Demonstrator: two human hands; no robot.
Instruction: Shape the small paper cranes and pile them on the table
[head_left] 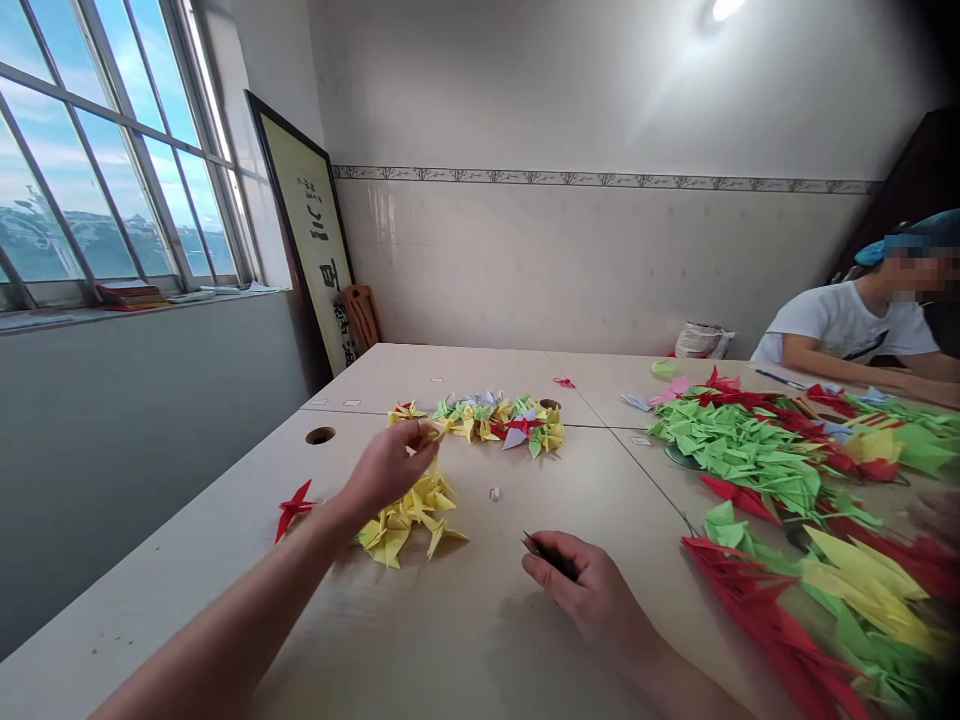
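Head view: L hand in tight fingertip pinch on yellow origami crane, just above yellow crane pile on the desk; R hand narrowly closed on slim dark tool, type unclear. Light pinch best for thin, crisp paper, w/ sharp-pointed folds. Mixed crane row beyond; green crane heap to right.

Gap between left hand, right hand; paper cranes block right.
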